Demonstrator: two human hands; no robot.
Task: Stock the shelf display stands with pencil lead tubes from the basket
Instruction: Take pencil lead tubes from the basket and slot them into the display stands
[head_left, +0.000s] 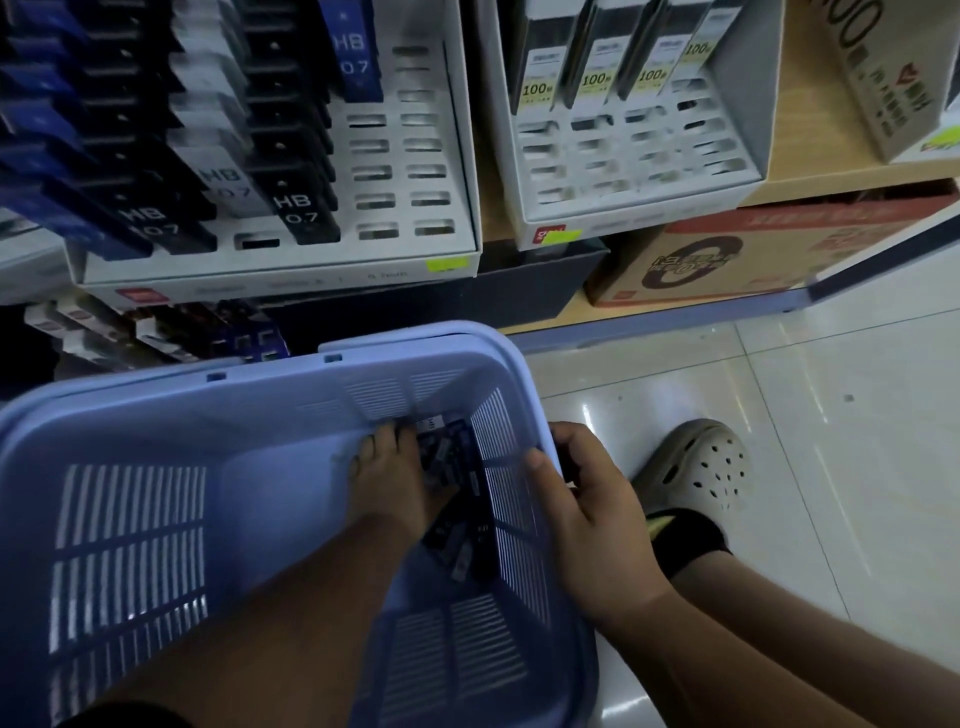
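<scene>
Head view: low in the frame a blue basket (135, 415) is tilted toward its right corner, where dark lead tubes (457, 467) lie heaped. The left hand (387, 478) reaches down inside, fingertips on the heap; whether it grasps a tube I cannot tell. The right hand (587, 509) clasps the basket's right rim, thumb inside, fingers outside. Right of it, a pale clog (696, 467) stands on the tiled floor (831, 415). Farther up, on the shelf (810, 130), a white stand (405, 156) at upper left holds rows of HB 0.7 tubes, its right slots open; beside it a second stand (639, 156) has tubes only along its top row.
</scene>
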